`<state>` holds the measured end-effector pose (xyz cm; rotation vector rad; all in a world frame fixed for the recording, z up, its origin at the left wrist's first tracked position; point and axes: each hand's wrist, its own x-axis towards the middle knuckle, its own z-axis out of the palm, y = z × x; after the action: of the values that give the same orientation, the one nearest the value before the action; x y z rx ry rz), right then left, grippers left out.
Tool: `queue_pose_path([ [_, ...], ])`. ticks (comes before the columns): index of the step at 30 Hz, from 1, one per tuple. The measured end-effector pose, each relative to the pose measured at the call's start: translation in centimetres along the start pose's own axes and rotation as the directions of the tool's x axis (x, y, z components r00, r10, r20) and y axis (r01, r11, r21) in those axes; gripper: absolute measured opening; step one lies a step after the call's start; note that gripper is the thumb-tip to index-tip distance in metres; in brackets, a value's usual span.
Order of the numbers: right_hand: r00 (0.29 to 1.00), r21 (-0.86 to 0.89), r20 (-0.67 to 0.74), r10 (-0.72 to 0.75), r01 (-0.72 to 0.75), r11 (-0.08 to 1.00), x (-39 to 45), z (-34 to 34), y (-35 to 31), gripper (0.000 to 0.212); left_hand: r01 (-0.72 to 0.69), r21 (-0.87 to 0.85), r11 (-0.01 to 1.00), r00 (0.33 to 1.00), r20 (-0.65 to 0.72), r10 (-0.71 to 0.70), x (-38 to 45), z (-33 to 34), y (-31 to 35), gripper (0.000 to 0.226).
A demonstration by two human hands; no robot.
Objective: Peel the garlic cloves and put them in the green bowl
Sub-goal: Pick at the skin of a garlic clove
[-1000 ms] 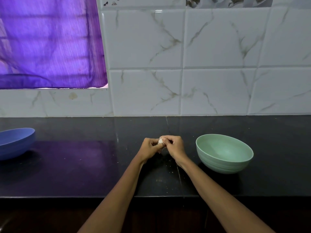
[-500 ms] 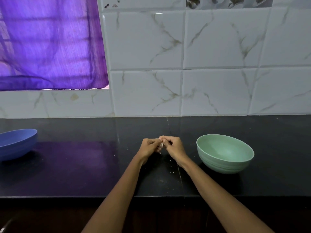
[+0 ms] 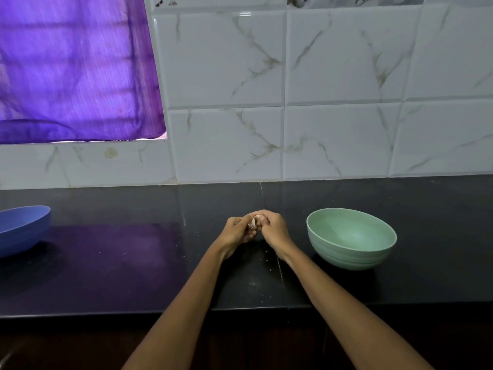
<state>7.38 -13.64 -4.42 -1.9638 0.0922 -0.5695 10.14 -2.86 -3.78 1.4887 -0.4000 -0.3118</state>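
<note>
A small pale garlic clove sits between my two hands above the black counter, mostly hidden by fingers. My left hand pinches it from the left, and a flap of papery skin hangs at its fingertips. My right hand pinches the clove from the right with curled fingers. The green bowl stands on the counter just right of my right hand, and its visible inside looks bare.
A blue bowl sits at the far left of the black counter. Small skin crumbs lie scattered near my hands. The tiled wall and a purple curtain stand behind; the counter's front edge runs below my forearms.
Both hands have stayed together at the same spot over the counter. The fingers have shifted slightly on the clove, and a loose flap of skin now shows at the left fingertips.
</note>
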Motion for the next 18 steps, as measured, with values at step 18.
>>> queue_pose_path([
  [18, 0.996, 0.039, 0.045, -0.071, 0.069, 0.997, -0.2, -0.5, -0.2, 0.021, -0.031, -0.081, 0.996, 0.999, 0.007, 0.031, -0.4, -1.3, 0.0, 0.024],
])
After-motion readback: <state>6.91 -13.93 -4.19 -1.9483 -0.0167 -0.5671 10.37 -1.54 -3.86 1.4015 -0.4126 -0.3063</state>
